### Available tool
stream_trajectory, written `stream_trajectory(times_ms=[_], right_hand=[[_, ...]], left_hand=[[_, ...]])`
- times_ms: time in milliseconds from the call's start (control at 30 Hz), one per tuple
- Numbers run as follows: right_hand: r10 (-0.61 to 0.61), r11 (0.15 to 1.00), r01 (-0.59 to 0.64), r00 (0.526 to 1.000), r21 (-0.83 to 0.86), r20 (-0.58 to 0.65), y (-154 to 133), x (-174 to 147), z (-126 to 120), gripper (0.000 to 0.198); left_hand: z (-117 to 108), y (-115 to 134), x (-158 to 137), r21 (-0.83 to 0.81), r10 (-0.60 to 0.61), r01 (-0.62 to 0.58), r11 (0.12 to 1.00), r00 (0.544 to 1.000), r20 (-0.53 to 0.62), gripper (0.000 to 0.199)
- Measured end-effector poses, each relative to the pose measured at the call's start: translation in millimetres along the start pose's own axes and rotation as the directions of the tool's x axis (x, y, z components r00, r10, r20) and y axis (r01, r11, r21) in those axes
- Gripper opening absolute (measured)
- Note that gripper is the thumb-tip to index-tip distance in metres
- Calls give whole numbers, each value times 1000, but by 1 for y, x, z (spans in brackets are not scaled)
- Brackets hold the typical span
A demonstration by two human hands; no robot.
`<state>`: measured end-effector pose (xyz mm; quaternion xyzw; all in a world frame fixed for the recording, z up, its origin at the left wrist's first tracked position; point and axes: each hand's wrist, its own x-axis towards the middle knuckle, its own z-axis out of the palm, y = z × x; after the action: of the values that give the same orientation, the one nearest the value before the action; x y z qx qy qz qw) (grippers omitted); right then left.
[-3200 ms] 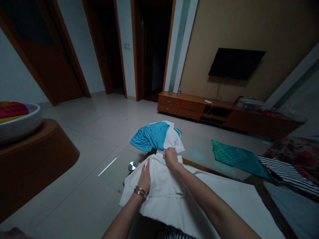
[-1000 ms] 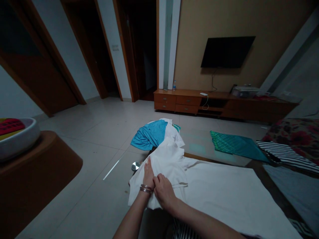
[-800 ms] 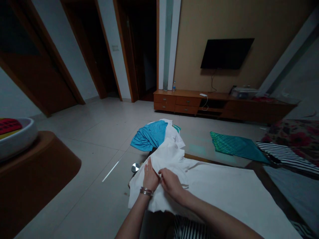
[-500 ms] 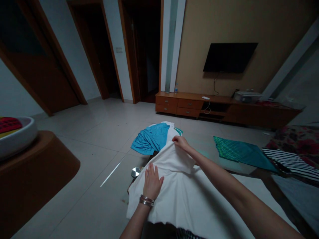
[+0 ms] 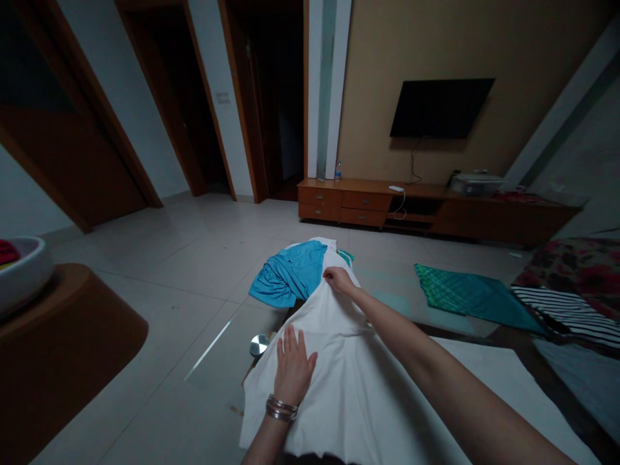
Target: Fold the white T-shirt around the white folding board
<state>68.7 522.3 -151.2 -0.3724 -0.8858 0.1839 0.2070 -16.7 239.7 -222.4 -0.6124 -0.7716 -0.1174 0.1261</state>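
A dark television (image 5: 442, 108) hangs above a long wooden cabinet (image 5: 365, 208); a bottle (image 5: 338, 173) stands on the cabinet; a white bowl (image 5: 29, 278) sits on a brown stand (image 5: 82, 342).

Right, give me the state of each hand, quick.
Left hand: open, fingers spread, laid on the white garment.
Right hand: closed, pinching part of the white garment between thumb and fingers.
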Motion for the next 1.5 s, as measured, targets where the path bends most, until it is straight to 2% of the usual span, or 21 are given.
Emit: stream_trajectory(times_ms=[200,333,433,567,667,767,833,900,1033,1133,1233,1300,1367,1500], right_hand=[[-67,997,67,998,39,4,-2,8,2,27],[-54,998,53,998,13,23,-5,9,9,23],[14,1000,-14,1000,-18,-15,-6,3,6,22],[170,984,-173,983,-45,-71,10,-18,-20,27],[344,936,-343,939,-79,-12,33,-47,-46,36],[498,864,-486,863,-135,79,50,-79,-60,49],[557,827,-537,823,-168,112,51,-95,-60,53],[584,808,-559,800,-186,135,47,-105,-56,46],[596,801,-569,783,-186,175,36,-115,-41,25],[608,793,-587,779,-161,152,35,-122,-33,24],[618,786,-608,782,-113,87,36,-129,-29,24],[624,781,-621,780,-69,46,37,-133,-27,21],[627,779,-627,779,-16,6,36,-136,-24,17],[640,768,-633,765,99,-72,38,-135,-19,18]], left_hand=[[-7,1,1,25,12,-12,1000,1000,-11,55],[-9,1,2,56,28,-27,998,1000,-14,49],[-7,1,1,73,10,-8,997,1000,-24,49],[-4,1,3,89,5,-3,996,1000,-19,51],[-4,3,4,94,4,-3,996,1000,-6,52],[-4,4,4,90,-1,1,996,1000,-2,52],[-5,4,5,83,-3,3,997,1000,-2,52],[-5,4,5,84,-1,1,996,1000,0,51],[-4,4,5,106,13,-13,994,1000,4,52],[-2,3,4,103,9,-11,995,1000,18,51],[-6,4,6,76,-34,27,997,996,80,49],[-14,7,15,57,-97,91,994,988,119,45],[-24,12,35,20,-133,132,991,986,102,40],[-35,27,102,-132,-85,93,987,994,64,36]])
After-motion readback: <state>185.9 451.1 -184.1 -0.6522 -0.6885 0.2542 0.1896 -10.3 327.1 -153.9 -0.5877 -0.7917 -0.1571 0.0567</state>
